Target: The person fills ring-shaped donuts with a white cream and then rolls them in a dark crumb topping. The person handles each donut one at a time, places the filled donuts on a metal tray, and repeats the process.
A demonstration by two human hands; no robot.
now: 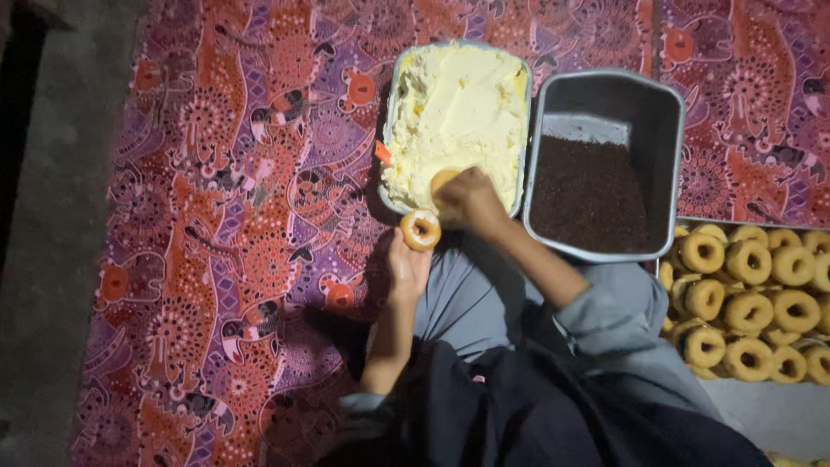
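My left hand [406,264] holds a small ring doughnut [420,229] upright just in front of a tub of pale yellow cream [458,112]. My right hand [471,201] is closed on a small rounded tool [443,179] at the tub's near edge, its tip in the cream. The two hands are close together, the doughnut just left of my right hand.
A grey rectangular tub [670,130] with dark chocolate sprinkles [588,195] stands to the right of the cream. Several plain ring doughnuts [748,298] lie packed at the far right. A red and purple patterned cloth [233,216] covers the floor; bare grey floor [52,259] lies left.
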